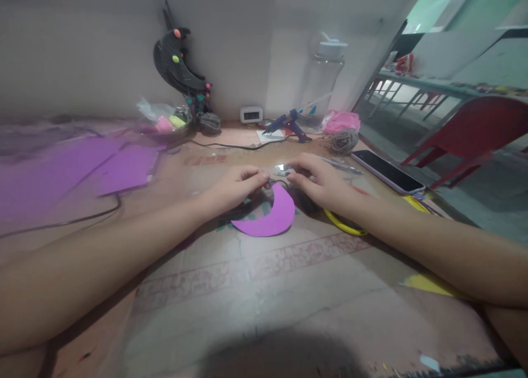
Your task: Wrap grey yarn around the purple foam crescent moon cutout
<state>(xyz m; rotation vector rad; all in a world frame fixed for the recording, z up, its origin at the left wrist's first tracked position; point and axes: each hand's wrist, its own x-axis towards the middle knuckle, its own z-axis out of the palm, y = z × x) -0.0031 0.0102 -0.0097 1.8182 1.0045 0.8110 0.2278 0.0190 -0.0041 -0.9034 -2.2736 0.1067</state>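
Note:
A purple crescent moon cut-out [282,213] lies on the table, its upper tip between my two hands. My left hand [247,184] is closed in a pinch right by that tip. My right hand [315,180] sits just to the right of it, fingers curled in and thumb bent. A thin dark strand shows between the fingertips, but what each hand pinches is too small to make out. Under my right wrist a yellow loop handle [344,224] pokes out, the rest of it hidden.
Purple sheets [119,163] lie at left, near a black cord. Toward the wall stand a bowl [181,122], a small clock [251,114], a glue gun [291,126], a bottle [324,81] and grey yarn [344,141]. A phone [388,171] rests right. A dark crescent ornament [175,64] hangs behind.

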